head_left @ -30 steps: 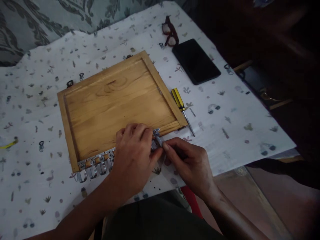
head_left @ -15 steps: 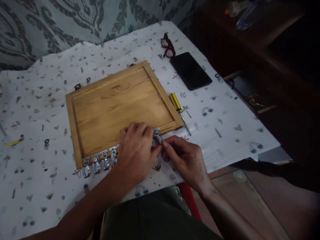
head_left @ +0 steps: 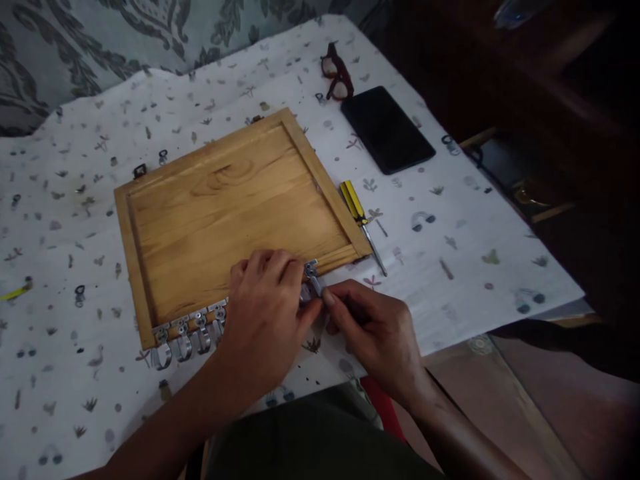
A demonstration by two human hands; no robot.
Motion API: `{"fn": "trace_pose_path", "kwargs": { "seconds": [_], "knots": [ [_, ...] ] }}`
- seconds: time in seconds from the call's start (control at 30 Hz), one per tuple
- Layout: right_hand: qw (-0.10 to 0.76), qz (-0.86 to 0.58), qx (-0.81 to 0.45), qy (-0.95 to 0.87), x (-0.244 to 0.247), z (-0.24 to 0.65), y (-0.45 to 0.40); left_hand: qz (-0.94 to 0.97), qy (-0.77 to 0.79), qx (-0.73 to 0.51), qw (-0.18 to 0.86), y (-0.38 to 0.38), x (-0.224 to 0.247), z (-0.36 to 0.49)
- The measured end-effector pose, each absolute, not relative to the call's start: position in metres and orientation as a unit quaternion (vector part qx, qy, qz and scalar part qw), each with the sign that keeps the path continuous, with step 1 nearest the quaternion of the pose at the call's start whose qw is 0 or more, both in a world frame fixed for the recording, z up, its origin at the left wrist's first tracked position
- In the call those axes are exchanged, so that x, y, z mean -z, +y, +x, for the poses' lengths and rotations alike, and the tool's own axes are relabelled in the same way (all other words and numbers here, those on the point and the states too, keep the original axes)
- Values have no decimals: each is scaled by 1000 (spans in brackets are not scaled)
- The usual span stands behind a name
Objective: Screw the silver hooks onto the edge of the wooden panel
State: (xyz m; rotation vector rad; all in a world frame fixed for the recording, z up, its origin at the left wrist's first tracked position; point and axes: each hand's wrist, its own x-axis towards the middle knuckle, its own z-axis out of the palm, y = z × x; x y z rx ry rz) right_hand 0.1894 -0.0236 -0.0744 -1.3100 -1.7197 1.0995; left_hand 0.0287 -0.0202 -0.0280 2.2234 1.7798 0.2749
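Note:
A framed wooden board (head_left: 235,207) lies on the patterned cloth. Metal clips (head_left: 183,340) stand in a row along its near edge. My left hand (head_left: 267,313) rests over that edge, fingers bent and pressed together, covering part of the row; what it grips underneath is hidden. Between finger and thumb, my right hand (head_left: 373,327) pinches the lever of a metal clip (head_left: 313,275) at the right end of the row. Beside the board's right side lies a yellow-handled screwdriver (head_left: 354,200).
A black tablet (head_left: 389,130) and red-framed glasses (head_left: 338,77) lie at the back right of the cloth-covered table (head_left: 450,267). A yellow strip (head_left: 16,292) is at the far left. Dark furniture (head_left: 525,87) stands beyond the right edge.
The view has shifted slightly, so the board appears lower and further left. Both hands keep nearly the same pose at the row of clips.

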Motion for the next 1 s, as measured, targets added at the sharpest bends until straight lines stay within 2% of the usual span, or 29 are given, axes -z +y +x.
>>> {"fn": "trace_pose_path", "kwargs": {
  "seconds": [0.7, 1.0],
  "knots": [
    [349, -510, -417, -667, 74, 193, -25, 772, 613, -84, 148, -16, 26, 29],
    [453, -543, -528, -470, 67, 193, -23, 764, 624, -64, 151, -17, 25, 30]
  ]
}}
